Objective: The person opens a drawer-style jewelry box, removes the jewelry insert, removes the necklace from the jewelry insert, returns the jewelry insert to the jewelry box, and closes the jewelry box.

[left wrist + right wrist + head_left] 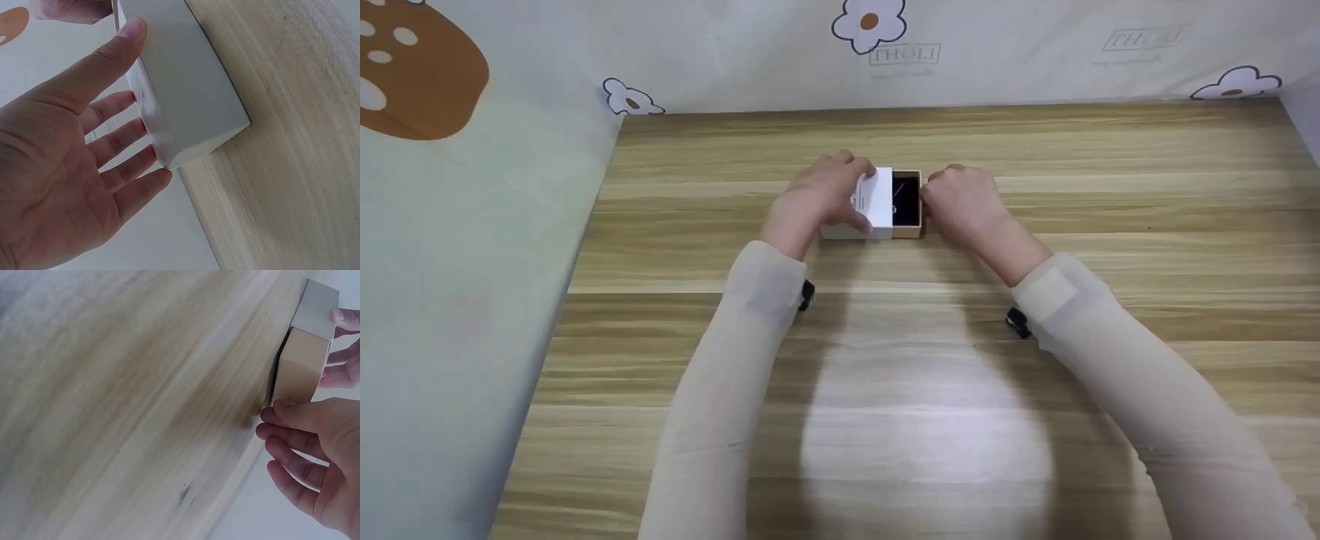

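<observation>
A small white box sleeve [879,196] lies on the table, with a tan inner drawer [909,232] slid partly out of its right end. Black lining [910,196] shows inside the drawer, along with a thin silvery piece too small to make out. My left hand [829,191] holds the sleeve from above, thumb on the near side and fingertips along the top's far part. At the drawer's right end, the thumb and forefinger of my right hand [962,199] pinch its edge. The right wrist view shows the drawer's plain tan side [301,363] between both hands.
The wood-grain table [922,420] runs out to all sides of the box. Behind it rises a pale sheet [750,52] printed with flowers, and another stretch of sheet [472,300] hangs along the left. Both forearms wear cream sleeves with small black devices at the wrists.
</observation>
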Motion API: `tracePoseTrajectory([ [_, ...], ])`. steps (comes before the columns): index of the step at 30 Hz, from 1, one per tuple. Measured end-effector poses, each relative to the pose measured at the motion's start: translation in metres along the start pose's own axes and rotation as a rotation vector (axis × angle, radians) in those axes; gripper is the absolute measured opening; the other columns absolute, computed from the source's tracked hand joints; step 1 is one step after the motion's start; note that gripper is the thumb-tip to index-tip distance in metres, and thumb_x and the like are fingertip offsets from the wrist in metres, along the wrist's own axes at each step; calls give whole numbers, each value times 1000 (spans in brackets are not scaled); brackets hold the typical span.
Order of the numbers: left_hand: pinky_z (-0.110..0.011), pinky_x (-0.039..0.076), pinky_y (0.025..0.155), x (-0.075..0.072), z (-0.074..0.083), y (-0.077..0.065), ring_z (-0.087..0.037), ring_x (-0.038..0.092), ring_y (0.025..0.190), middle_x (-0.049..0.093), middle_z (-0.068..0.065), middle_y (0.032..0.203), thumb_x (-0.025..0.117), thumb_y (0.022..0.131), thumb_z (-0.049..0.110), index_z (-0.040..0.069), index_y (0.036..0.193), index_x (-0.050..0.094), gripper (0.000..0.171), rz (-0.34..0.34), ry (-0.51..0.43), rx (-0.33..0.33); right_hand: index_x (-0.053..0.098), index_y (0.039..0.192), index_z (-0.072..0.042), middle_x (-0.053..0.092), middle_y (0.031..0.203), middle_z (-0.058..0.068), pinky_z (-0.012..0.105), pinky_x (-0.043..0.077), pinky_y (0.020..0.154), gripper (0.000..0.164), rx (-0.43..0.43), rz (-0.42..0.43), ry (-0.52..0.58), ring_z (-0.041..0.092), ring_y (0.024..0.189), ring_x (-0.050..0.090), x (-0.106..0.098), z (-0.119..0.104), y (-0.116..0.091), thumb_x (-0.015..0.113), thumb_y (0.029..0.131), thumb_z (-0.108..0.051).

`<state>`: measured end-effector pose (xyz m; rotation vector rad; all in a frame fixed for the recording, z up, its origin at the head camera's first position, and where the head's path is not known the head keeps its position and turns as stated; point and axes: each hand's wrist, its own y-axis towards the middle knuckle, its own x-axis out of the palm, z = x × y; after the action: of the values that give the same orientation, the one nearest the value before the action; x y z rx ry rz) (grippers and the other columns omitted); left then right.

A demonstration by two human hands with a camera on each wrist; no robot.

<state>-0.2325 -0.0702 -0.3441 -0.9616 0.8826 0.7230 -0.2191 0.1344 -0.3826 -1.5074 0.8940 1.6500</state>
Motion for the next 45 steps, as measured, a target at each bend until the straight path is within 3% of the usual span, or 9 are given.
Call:
tracePoseTrajectory([
  [15, -44, 38, 115, 1, 0, 0, -31, 41, 137, 45, -8, 147, 86, 77, 33, 17, 148, 42, 85, -7, -22, -14, 72, 86, 0, 72, 86, 16, 52, 59, 63, 15, 1, -45, -12, 35, 82, 67, -3, 4, -2, 63, 91, -11],
  [32, -43, 39, 114, 3, -2, 1, -32, 43, 133, 44, -8, 146, 84, 79, 33, 15, 146, 42, 81, 2, -3, 9, 72, 82, 0, 72, 83, 16, 54, 58, 61, 12, -10, 19, -5, 37, 81, 68, 0, 9, -7, 67, 87, -10],
  [45, -46, 40, 113, 3, -2, 3, -32, 43, 133, 45, -10, 145, 86, 77, 34, 15, 147, 42, 85, 6, -4, 10, 72, 84, 0, 72, 84, 17, 53, 58, 62, 16, 0, -8, -2, 36, 80, 67, 0, 14, -9, 63, 91, -12],
])
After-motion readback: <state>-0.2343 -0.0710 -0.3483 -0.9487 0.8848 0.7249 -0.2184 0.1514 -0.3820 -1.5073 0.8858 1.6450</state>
